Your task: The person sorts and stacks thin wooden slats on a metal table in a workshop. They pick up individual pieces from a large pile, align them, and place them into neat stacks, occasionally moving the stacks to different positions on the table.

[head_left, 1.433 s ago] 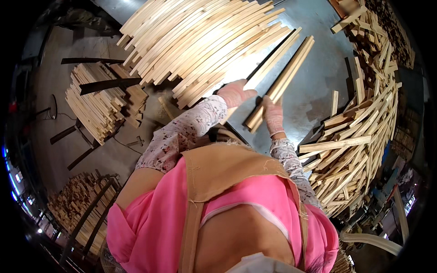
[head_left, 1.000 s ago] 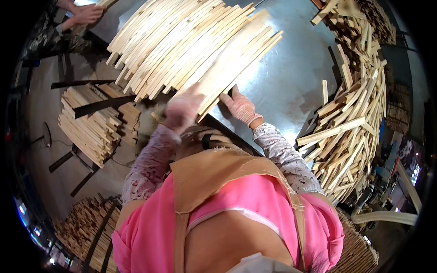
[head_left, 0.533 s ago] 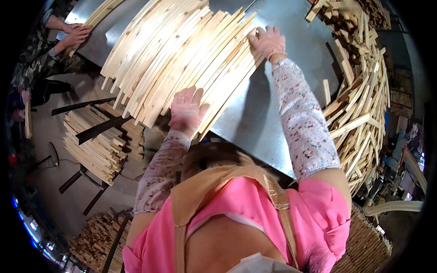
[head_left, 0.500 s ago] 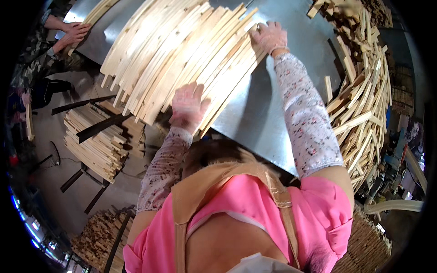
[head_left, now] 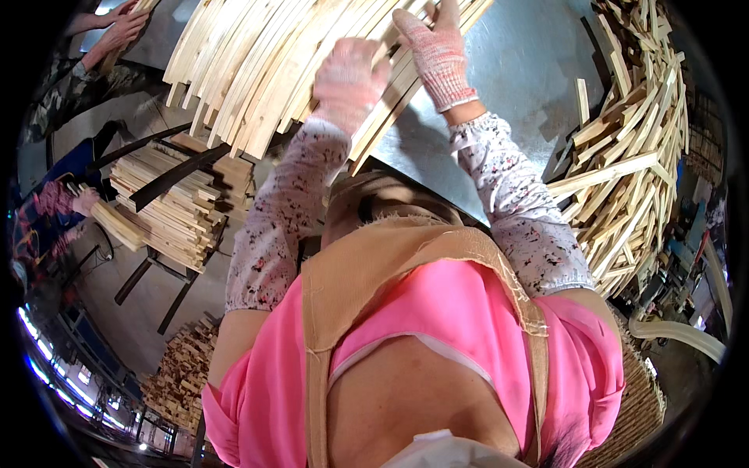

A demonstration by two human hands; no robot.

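Both gloved hands, left hand (head_left: 349, 76) and right hand (head_left: 437, 48), apparently grip wooden slats (head_left: 257, 70).

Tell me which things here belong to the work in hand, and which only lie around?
In hand: left hand, right hand, fanned wooden slats, metal table.
Lying about: loose slat heap, stacked slats on a rack, another person's hands.

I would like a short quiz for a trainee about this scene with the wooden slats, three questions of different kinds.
1. True or false: both hands wear knit gloves.
2. What lies under the wooden slats? A) grey metal table B) green cloth C) bare floor
3. Fill in: the loose heap of slats lies on the person's ____ side.

Key:
1. True: left hand and right hand are gloved.
2. A, the metal table.
3. right
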